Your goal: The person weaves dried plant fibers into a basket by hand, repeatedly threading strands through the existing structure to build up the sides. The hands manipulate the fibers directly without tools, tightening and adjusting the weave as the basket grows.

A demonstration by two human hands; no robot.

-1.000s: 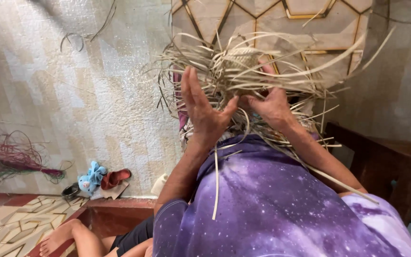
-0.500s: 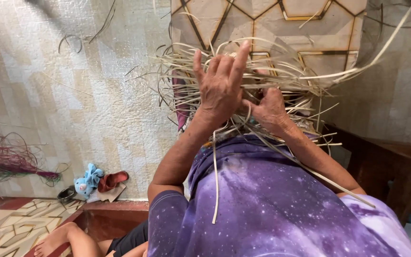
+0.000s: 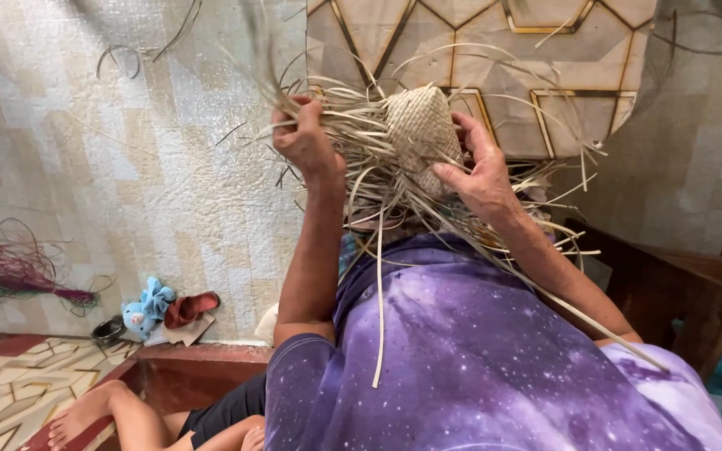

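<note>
At the upper centre of the frame, a half-woven piece of pale straw (image 3: 421, 125) was held up in front of a wall of tan tiles with gold lines (image 3: 495, 50). Its finished part was a small rounded patch of tight basket weave, and long loose strands (image 3: 378, 276) trailed from it on all sides, some hanging down over the person's purple star-patterned shirt (image 3: 470, 359).

The left hand (image 3: 302, 138), left of the weave, was closed in a fist around a bunch of loose strands. The right hand (image 3: 478, 167), to the right and touching the woven patch, had its fingers curled around the edge and the thumb pressed against the weave, so it gripped the piece rather than lying flat.

At the lower left of the frame a bare foot and leg (image 3: 102, 413) of another person rested on a patterned floor (image 3: 2, 384). Near it, at the foot of a pale mosaic wall, lay a blue soft toy (image 3: 145, 307) beside a red sandal (image 3: 190, 307). A bundle of pink and dark strands (image 3: 10, 271) sat at the far left edge. Dark wooden furniture (image 3: 670, 292) stood at the lower right.

The strands looked dry and thin. A hard tug from the fisted left hand could probably snap one or pull it out of the weave and loosen the finished rows. The many free ends could also tangle together.
</note>
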